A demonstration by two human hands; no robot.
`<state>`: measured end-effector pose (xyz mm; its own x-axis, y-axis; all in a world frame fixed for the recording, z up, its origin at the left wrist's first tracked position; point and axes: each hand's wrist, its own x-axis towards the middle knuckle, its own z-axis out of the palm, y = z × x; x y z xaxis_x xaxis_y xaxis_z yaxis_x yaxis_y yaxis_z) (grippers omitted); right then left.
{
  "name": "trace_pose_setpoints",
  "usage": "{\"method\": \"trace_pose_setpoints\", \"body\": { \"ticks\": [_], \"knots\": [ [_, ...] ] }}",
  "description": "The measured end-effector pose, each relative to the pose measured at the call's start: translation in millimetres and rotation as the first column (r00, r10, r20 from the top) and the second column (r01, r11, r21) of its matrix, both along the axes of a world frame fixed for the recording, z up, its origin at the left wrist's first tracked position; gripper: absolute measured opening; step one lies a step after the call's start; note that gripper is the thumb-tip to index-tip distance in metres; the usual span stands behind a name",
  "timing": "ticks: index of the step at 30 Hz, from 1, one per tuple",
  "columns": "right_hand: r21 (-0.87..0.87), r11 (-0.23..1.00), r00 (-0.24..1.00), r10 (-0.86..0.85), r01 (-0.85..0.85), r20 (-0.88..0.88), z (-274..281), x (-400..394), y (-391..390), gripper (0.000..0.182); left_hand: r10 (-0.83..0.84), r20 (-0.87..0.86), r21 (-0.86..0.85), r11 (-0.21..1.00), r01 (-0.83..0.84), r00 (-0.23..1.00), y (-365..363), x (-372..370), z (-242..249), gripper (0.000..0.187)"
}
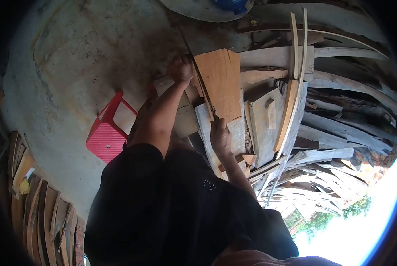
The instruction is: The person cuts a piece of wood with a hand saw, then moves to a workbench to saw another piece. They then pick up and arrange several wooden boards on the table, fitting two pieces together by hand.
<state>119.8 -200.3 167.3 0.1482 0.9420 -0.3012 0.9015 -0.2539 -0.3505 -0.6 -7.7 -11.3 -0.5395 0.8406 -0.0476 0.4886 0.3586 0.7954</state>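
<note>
Dark-sleeved arms fill the foreground of this inverted head view: the left hand [180, 71] is clenched around one end of a long thin blade [203, 86], probably a saw, and the right hand [219, 137] is closed around its other end. Between the hands the blade lies along the edge of an orange-brown board [220, 82] resting on a heap of rough wood offcuts [331, 128]. Stained concrete floor [83, 57] carries a red plastic stool [107, 135]; stacked planks [39, 208] line one side.

Fisheye warping edges w/ black vignette; daylight blowing out bottom-right corner, centre sitting dim, slight motion blur.
</note>
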Motion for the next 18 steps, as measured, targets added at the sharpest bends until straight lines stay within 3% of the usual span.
{"method": "trace_pose_setpoints", "body": {
  "ticks": [3, 5, 8, 11, 12, 13, 14, 15, 16, 18],
  "knots": [
    [0.049, 0.999, 0.999, -0.019, 0.021, -0.050, 32, 18, -67, 0.017, -0.010, -0.082, 0.007, 1.000, 0.010, 0.997, 2, -3, 1, 0.027],
    [0.044, 0.999, 1.000, 0.010, -0.009, -0.023, 10, 16, -44, 0.017, -0.054, -0.140, -0.013, 0.999, 0.052, 0.989, 0, -3, 4, 0.026],
    [-0.018, 0.999, 0.999, 0.049, -0.049, -0.016, -41, -15, 64, 0.018, -0.049, -0.034, 0.036, 0.998, 0.050, 0.998, -4, -5, 18, 0.026],
    [0.002, 0.998, 0.998, 0.062, -0.062, 0.004, -24, -24, 68, 0.018, -0.036, -0.037, 0.026, 0.999, 0.037, 0.999, 2, -5, 23, 0.026],
    [0.046, 0.998, 0.998, 0.053, -0.052, -0.026, -15, -13, 39, 0.019, -0.040, -0.036, 0.012, 0.999, 0.041, 0.999, 1, -6, 23, 0.026],
    [-0.060, 0.997, 0.999, -0.039, 0.039, 0.001, 4, -6, 5, 0.019, -0.041, -0.035, -0.001, 0.999, 0.041, 0.999, 3, -6, 23, 0.026],
    [0.072, 0.997, 0.999, 0.015, -0.013, -0.029, 15, 8, -32, 0.018, -0.038, -0.024, -0.003, 0.999, 0.038, 0.999, 2, -5, 21, 0.026],
    [0.013, 1.000, 0.999, 0.009, -0.008, -0.040, 36, 16, -59, 0.017, -0.056, -0.062, -0.015, 0.998, 0.055, 0.996, 0, -5, 19, 0.026],
    [0.067, 0.997, 0.997, 0.041, -0.037, -0.060, 36, 29, -82, 0.018, -0.070, -0.106, -0.021, 0.997, 0.068, 0.992, 2, -6, 16, 0.025],
    [0.001, 0.999, 0.996, -0.047, 0.047, -0.070, 28, 20, -56, 0.017, -0.074, -0.098, 0.011, 0.997, 0.076, 0.992, 1, -5, 15, 0.025]
  ]
}}
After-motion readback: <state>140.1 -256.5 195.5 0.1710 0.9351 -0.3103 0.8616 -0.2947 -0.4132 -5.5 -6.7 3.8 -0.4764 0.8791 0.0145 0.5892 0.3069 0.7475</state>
